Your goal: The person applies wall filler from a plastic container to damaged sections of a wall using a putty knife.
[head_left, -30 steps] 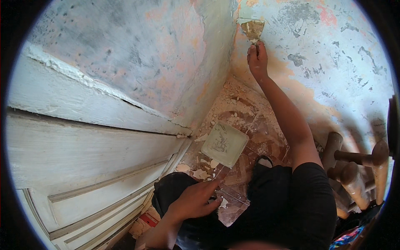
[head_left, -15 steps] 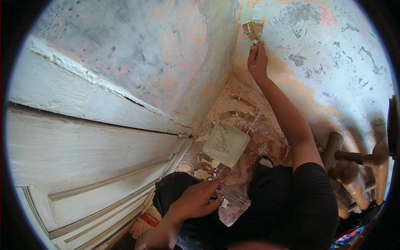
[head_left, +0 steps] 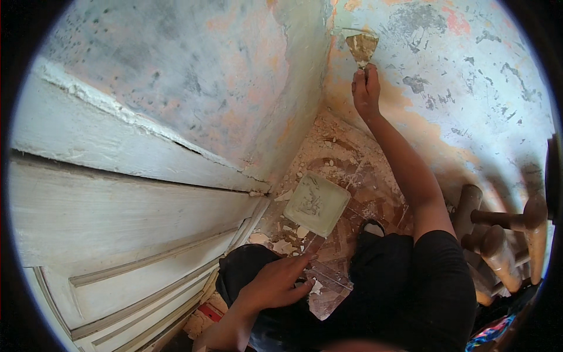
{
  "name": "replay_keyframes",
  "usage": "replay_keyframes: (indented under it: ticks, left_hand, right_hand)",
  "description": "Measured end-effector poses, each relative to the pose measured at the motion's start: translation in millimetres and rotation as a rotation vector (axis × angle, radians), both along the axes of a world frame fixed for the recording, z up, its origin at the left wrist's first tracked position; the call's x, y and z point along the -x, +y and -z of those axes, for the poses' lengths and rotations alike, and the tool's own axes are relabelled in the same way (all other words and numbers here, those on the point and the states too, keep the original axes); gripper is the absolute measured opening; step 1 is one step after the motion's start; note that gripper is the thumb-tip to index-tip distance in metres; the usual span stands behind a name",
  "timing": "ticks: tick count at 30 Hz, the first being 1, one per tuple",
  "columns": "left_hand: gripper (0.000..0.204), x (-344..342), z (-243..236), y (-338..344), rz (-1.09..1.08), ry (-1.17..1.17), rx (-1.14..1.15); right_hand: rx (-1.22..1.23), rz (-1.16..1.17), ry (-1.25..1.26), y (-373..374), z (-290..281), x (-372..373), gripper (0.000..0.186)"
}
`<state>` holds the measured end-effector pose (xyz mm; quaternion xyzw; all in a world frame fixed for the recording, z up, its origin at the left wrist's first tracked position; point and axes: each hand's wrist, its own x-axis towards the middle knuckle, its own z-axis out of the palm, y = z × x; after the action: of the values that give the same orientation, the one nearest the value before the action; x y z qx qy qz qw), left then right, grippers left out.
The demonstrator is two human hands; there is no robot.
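My right hand (head_left: 366,94) reaches up to the right-hand wall (head_left: 434,100) and grips a putty knife (head_left: 362,48). The knife's wide blade is smeared tan and points up at the wall close to the corner; whether its edge touches cannot be made out. Grey, orange and pink patches show through the wall's pale coat. Low in the view, my left hand (head_left: 278,283) rests over my bent knee, fingers stretched out, with nothing in it. Beyond that hand a pale square tray (head_left: 317,205) with grey smears stands on the floor.
Plaster crumbs and flakes litter the brown floor (head_left: 334,154). Along the left runs a whitish panelled door or cabinet (head_left: 117,205), below a rough ledge. Turned wooden legs (head_left: 498,255) of overturned-looking furniture crowd the right. A red object (head_left: 210,311) lies at lower left.
The putty knife and my right hand have shifted slightly down and to the right by the wall. My left hand has stayed about where it was.
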<state>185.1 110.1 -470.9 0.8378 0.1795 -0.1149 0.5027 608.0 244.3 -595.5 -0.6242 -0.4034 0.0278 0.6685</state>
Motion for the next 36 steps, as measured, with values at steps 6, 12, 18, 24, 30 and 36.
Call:
replay_keyframes:
  ticks: [6,12,18,24,30,36]
  left_hand:
    - [0.054,-7.5,-5.0,3.5,-0.009,0.046,0.029]
    - [0.054,-4.5,0.3,2.8,-0.025,0.019,0.018]
    - [0.055,-8.4,-4.7,2.2,-0.011,0.039,0.031]
    - [0.055,-1.7,4.4,0.2,-0.017,0.029,-0.004]
    - [0.053,-3.3,3.1,-2.1,-0.002,0.025,-0.037]
    - [0.052,-6.5,1.1,-2.4,-0.015,0.089,0.022]
  right_hand:
    - [0.077,0.050,-0.113,12.8,-6.9,6.6,0.019]
    - [0.085,0.000,-0.072,0.5,4.7,20.0,0.019]
    - [0.048,0.004,-0.015,10.7,-4.0,7.6,0.020]
    - [0.074,0.075,-0.178,4.1,0.5,26.3,0.018]
    - [0.029,0.021,-0.049,9.4,-9.2,20.3,0.017]
    - [0.029,0.082,-0.172,8.5,1.0,25.0,0.018]
